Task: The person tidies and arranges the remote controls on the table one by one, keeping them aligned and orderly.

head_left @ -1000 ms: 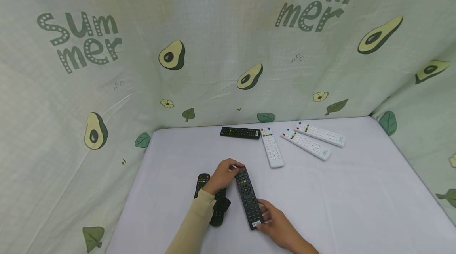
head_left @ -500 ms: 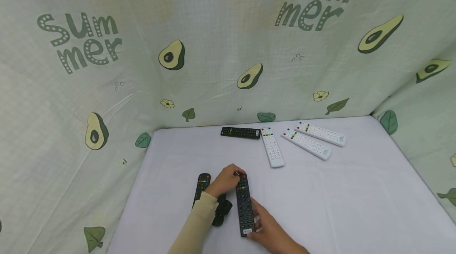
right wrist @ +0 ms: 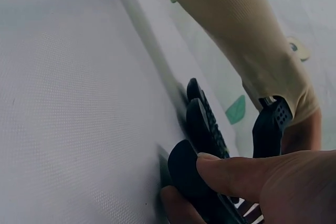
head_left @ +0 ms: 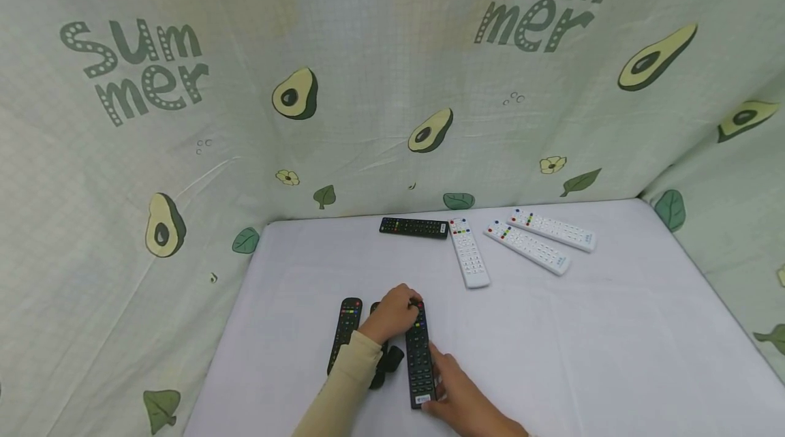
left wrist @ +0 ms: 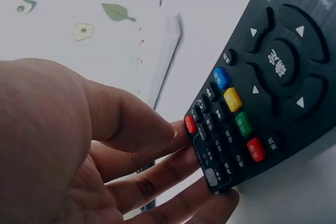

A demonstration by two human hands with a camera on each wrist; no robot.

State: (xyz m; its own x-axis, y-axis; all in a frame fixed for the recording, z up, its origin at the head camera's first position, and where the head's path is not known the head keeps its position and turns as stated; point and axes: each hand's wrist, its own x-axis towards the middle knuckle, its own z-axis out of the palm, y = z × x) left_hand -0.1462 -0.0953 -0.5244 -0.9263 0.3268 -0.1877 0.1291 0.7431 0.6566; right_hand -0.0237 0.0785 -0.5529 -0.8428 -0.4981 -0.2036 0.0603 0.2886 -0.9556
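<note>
Nearest you, your right hand [head_left: 463, 393] pinches the near end of a black remote control [head_left: 420, 358], thumb on top and a finger beneath; the remote points away from you over the white table [head_left: 589, 355]. At its far end, your left hand [head_left: 391, 314] rests relaxed fingertips against the edge, thumb just clear. To the left lie two more black remotes, one in plain sight [head_left: 345, 328], one partly hidden by your left arm [head_left: 340, 382]. Farther off are three white remotes [head_left: 469, 254], then a crosswise black remote [head_left: 413, 228], before avocado-printed cloth [head_left: 362, 164]
</note>
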